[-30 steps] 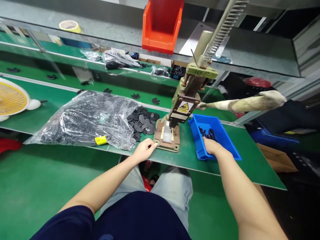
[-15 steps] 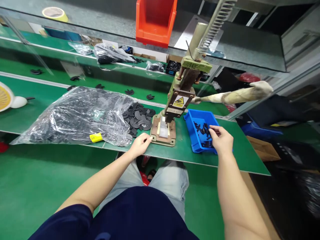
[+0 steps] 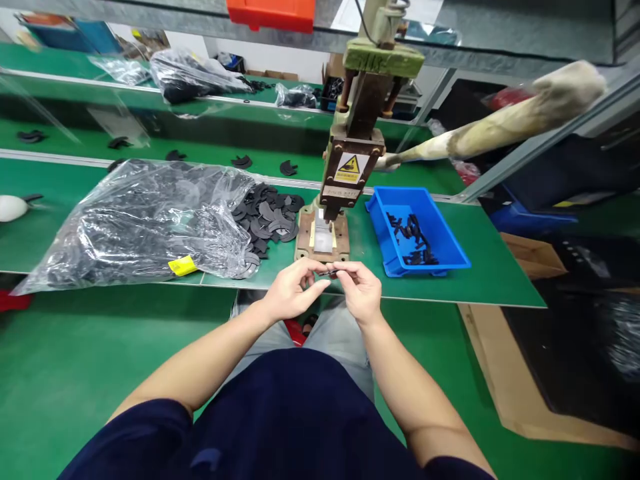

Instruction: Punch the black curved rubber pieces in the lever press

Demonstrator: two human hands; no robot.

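At the front edge of the bench, just before the one press, my right hand pinched one small dark part between thumb and finger. My left hand was at its other end; whether it gripped, I couldn't tell. One blue bin stood to the right, its contents too jumbled to count; one bag lay left, beside one heap. Six dark pieces lay behind. Half a second earlier, my right hand was at the bin, my left by the press's base.
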